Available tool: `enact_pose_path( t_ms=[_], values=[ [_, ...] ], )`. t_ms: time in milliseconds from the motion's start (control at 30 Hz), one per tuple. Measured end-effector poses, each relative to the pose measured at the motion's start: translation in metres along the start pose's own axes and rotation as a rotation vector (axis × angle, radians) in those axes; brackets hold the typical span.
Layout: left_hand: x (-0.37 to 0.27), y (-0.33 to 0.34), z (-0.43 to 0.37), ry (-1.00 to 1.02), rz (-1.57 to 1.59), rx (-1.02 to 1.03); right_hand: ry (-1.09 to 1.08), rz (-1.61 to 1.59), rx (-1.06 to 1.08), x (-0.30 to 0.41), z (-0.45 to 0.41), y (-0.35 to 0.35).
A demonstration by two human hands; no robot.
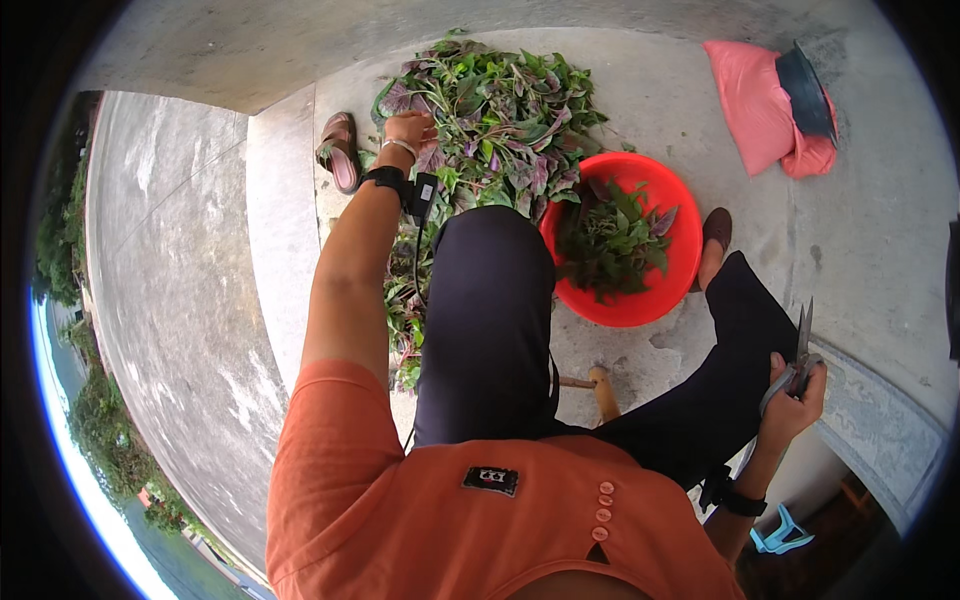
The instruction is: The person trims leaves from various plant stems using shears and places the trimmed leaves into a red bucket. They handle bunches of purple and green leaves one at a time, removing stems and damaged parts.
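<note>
A large heap of green and purple amaranth-like leaves and stems (495,112) lies on the concrete in front of me. My left hand (410,129) reaches in at the heap's left side, its fingers touching the leaves. Its fingertips are partly hidden, so whether it grips a stem is unclear. My right hand (793,401) is out to the right by my knee, holding a pair of scissors (805,337) by the handles with the blades pointing away from me. Between my legs stands a red plastic basin (679,262) with loose green leaves (619,236) inside.
A brown sandal (340,150) lies left of the heap. At the upper right, a pink plastic bag (750,105) sits with a dark round object (806,94). More leafy stems (405,307) lie beside my left leg. A wooden stool leg (602,394) shows below me; a light-blue plastic object (784,532) is lower right.
</note>
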State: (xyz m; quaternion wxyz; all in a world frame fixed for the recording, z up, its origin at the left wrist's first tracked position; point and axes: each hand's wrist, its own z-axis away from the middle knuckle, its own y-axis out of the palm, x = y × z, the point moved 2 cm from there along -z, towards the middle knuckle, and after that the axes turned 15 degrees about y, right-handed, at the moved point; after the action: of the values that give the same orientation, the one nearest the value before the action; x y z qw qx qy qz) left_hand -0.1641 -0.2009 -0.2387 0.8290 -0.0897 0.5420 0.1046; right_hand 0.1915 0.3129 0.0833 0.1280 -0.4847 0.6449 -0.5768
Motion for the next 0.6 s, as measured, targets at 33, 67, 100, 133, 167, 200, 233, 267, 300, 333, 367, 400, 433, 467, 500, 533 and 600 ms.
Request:
enact_pose_path(
  t_ms=[33, 67, 100, 133, 167, 200, 233, 267, 300, 333, 367, 400, 433, 467, 500, 533, 600],
  values=[
    [0.003, 0.005, -0.002, -0.002, 0.054, 0.015, 0.023, 0.019, 0.007, -0.002, 0.000, 0.001],
    [0.006, 0.008, -0.007, -0.008, 0.052, 0.017, 0.026, 0.025, 0.010, -0.002, 0.000, 0.001],
    [0.006, 0.011, -0.013, 0.029, -0.004, -0.007, 0.023, 0.050, 0.011, -0.001, 0.000, 0.002],
    [0.009, 0.020, -0.022, 0.061, -0.054, -0.021, 0.022, 0.084, 0.008, -0.001, -0.001, 0.000],
    [0.012, 0.029, -0.029, 0.093, -0.106, -0.036, 0.026, 0.100, 0.009, -0.001, -0.002, -0.002],
    [0.015, 0.030, -0.034, 0.075, 0.023, 0.003, 0.033, 0.110, 0.005, -0.003, -0.002, -0.002],
    [0.016, 0.032, -0.035, 0.053, 0.072, 0.028, 0.039, 0.119, 0.000, -0.004, -0.003, -0.001],
    [0.021, 0.032, -0.044, 0.058, 0.040, 0.100, 0.044, 0.128, 0.007, -0.003, -0.006, 0.002],
    [0.018, 0.037, -0.042, 0.058, 0.007, 0.177, 0.014, 0.127, -0.007, 0.000, -0.007, 0.002],
    [0.015, 0.043, -0.041, -0.041, 0.120, 0.091, -0.016, 0.125, -0.021, 0.002, -0.008, 0.002],
    [0.015, 0.036, -0.047, -0.053, 0.114, 0.102, -0.012, 0.125, -0.007, 0.000, -0.008, 0.003],
    [0.015, 0.028, -0.051, -0.064, 0.077, 0.100, -0.015, 0.118, 0.009, -0.003, -0.009, 0.003],
    [0.010, 0.029, -0.051, -0.076, 0.044, 0.108, -0.017, 0.118, 0.018, -0.004, -0.009, 0.003],
    [0.008, 0.028, -0.051, -0.054, 0.054, 0.060, -0.012, 0.121, 0.023, -0.004, -0.009, 0.004],
    [0.006, 0.024, -0.053, 0.007, 0.065, -0.010, -0.037, 0.140, -0.005, -0.003, -0.010, 0.005],
    [0.003, 0.016, -0.053, 0.030, 0.025, -0.053, -0.064, 0.157, -0.034, -0.002, -0.010, 0.006],
    [-0.012, 0.006, -0.043, 0.108, 0.010, -0.193, -0.054, 0.151, -0.031, -0.002, -0.010, 0.005]
  ],
)
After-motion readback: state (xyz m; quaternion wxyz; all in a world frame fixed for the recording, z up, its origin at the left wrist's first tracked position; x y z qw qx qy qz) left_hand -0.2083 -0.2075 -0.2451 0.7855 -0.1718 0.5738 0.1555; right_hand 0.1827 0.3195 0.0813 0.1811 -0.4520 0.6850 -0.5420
